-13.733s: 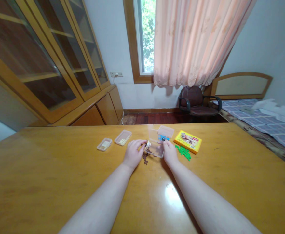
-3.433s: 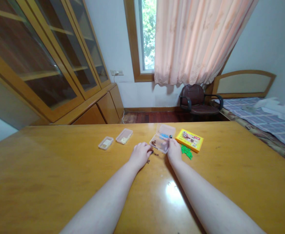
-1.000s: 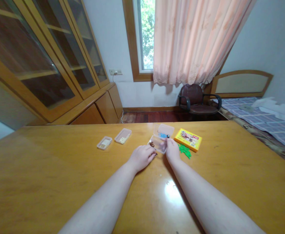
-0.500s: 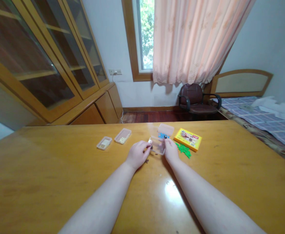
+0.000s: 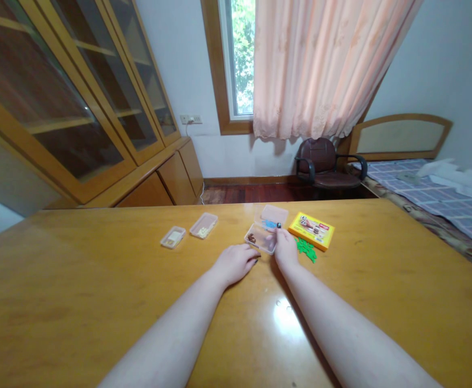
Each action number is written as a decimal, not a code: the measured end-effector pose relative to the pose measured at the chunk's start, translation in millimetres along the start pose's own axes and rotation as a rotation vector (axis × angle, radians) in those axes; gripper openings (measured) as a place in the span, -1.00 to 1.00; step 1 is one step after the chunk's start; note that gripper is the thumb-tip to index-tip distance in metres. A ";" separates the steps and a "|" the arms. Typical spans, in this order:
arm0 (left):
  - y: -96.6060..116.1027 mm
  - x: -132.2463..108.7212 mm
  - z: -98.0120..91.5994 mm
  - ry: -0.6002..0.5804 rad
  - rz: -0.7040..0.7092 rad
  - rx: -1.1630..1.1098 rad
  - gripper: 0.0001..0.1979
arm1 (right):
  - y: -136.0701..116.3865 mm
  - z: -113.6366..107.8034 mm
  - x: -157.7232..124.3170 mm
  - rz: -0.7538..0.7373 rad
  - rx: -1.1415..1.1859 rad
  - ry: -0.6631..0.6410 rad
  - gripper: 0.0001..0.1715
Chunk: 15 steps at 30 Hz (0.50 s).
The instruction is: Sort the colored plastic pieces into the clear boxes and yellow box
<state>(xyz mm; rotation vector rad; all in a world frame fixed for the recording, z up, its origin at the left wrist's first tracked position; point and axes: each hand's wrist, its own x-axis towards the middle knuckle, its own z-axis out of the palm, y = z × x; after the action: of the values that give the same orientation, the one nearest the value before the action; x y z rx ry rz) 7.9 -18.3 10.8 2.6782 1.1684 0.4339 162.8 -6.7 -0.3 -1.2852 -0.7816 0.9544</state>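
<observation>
My right hand (image 5: pixel 286 248) grips the right edge of a clear plastic box (image 5: pixel 266 248), its thumb near a small shiny black ball (image 5: pixel 278 225). Small brown pieces (image 5: pixel 251 237) lie in the left part of this box. Just in front of it, my left hand (image 5: pixel 236 263) is low over the table, fingers curled and close together. Dark spots show at its fingertips; whether they are pieces or nails I cannot make out. Behind the held box are small blue pieces (image 5: pixel 269 224), by another clear box or lid (image 5: pixel 277 212).
A yellow printed box (image 5: pixel 312 230) is right of my right hand, with a heap of green pieces (image 5: pixel 306 251) before it. Two clear boxes, one with cream pieces (image 5: pixel 203 225) and a smaller one (image 5: pixel 173 237), stand left on the wooden table (image 5: pixel 98 291).
My left hand has drawn back from inside the clear box down to the table in front of it. Brown pieces now show in the box, which my right hand still grips.
</observation>
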 end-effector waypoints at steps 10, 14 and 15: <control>1.1 1.8 4.4 0.029 -0.026 0.025 -0.90 | 1.7 -0.4 0.6 -0.003 -0.026 0.000 -0.68; 0.7 1.4 1.4 0.047 0.044 -0.021 -0.88 | 3.1 -1.3 1.6 -0.006 -0.022 -0.001 -0.67; 0.7 1.0 0.4 0.058 0.064 -0.039 -0.87 | 2.9 -1.4 1.7 -0.006 -0.020 -0.003 -0.67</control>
<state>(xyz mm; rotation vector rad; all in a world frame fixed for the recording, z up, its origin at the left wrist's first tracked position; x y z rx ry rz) 9.1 -18.0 10.8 2.6926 1.0797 0.5426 164.3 -5.7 -3.4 -1.2979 -0.7984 0.9465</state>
